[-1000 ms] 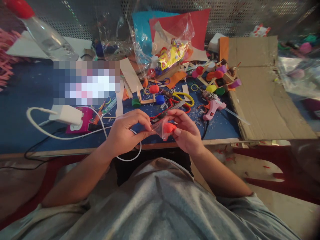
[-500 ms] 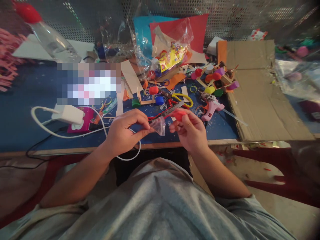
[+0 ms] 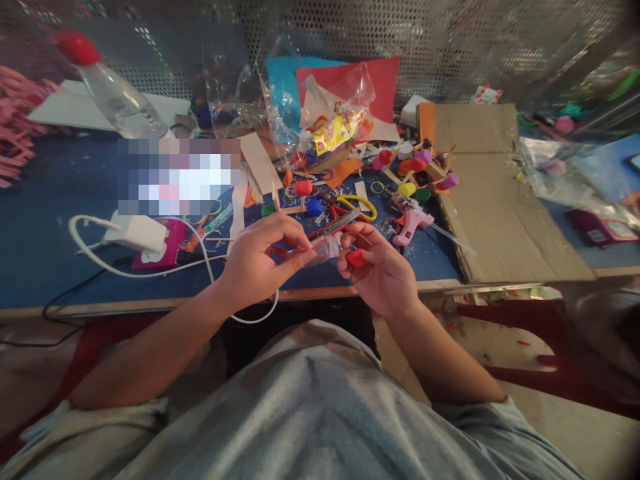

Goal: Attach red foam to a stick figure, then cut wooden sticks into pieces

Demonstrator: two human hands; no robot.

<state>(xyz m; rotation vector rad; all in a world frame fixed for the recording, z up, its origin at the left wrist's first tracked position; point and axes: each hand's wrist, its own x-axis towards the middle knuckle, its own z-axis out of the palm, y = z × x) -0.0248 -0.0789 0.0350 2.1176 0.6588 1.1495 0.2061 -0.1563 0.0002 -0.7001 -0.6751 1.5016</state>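
Between thumb and forefinger, my left hand [image 3: 267,257] pinches a small clear plastic bag [image 3: 327,247], which points toward the other hand. My right hand [image 3: 383,270] is closed around a small red lump [image 3: 357,258], held by the fingertips close to the bag's end. Whether the right fingers also touch the bag, I cannot tell. Just beyond the hands lie a grey-bladed cutter with red parts [image 3: 337,223] and yellow-handled scissors [image 3: 361,205]. A red cap-like piece [image 3: 303,188] and a blue one [image 3: 314,207] sit behind them on the blue tabletop [image 3: 60,267].
A pink glue gun [image 3: 411,223] lies to the right, beside a cardboard sheet [image 3: 515,220]. On the left are a white charger [image 3: 135,230] with a looping cable and a red-topped bottle [image 3: 120,97]. Clear packaging with a yellow label [image 3: 337,130] rests at the back.
My right hand has turned and lowered the red lump, exposing more of the palm. The bag in my left hand has shifted slightly right. The whole view has shifted a little.
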